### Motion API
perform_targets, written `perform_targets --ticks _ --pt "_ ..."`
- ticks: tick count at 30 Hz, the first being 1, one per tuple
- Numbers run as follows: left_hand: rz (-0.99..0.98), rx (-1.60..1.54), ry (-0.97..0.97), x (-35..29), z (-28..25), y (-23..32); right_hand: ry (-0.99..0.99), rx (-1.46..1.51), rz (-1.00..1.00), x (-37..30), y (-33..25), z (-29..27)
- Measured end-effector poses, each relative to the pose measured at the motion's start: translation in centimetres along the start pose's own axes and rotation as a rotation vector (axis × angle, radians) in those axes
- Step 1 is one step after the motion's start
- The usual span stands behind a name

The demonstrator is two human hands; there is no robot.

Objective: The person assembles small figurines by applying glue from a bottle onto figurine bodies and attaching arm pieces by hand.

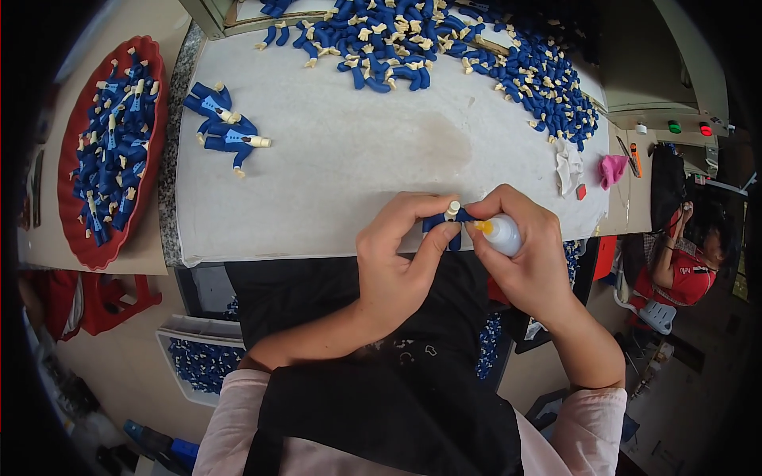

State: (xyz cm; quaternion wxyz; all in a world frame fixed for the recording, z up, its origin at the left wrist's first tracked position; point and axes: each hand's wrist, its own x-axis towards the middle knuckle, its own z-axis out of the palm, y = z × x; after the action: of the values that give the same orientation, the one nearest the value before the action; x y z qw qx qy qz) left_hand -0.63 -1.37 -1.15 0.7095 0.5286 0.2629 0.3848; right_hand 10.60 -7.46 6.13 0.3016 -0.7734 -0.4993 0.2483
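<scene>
Over the front edge of the white-covered table, my left hand grips a small blue doll torso with a cream neck stub between thumb and fingertips. My right hand is closed around a small white squeeze bottle with a yellow tip, which points at the torso. The right fingertips also reach the torso's blue sleeve; whether they pinch it I cannot tell. Two more blue torsos with arms, one above the other, lie on the table at the left: an upper torso and a lower torso.
Loose blue arms with cream hands are heaped along the table's far side and right. A red scalloped tray of torsos stands left. A pink cloth and white rag lie right. A white bin sits below left. Another person sits far right.
</scene>
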Motion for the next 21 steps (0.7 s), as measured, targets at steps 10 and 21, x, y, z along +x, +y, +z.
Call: perform_targets --ticks 10,21 --pt "0.02 -0.004 0.017 0.06 -0.03 -0.3 0.007 -0.007 0.01 0.2 -0.07 0.19" --pt "0.106 -0.021 -0.015 0.05 -0.32 -0.08 0.071 0.112 -0.003 -0.61 -0.56 0.06"
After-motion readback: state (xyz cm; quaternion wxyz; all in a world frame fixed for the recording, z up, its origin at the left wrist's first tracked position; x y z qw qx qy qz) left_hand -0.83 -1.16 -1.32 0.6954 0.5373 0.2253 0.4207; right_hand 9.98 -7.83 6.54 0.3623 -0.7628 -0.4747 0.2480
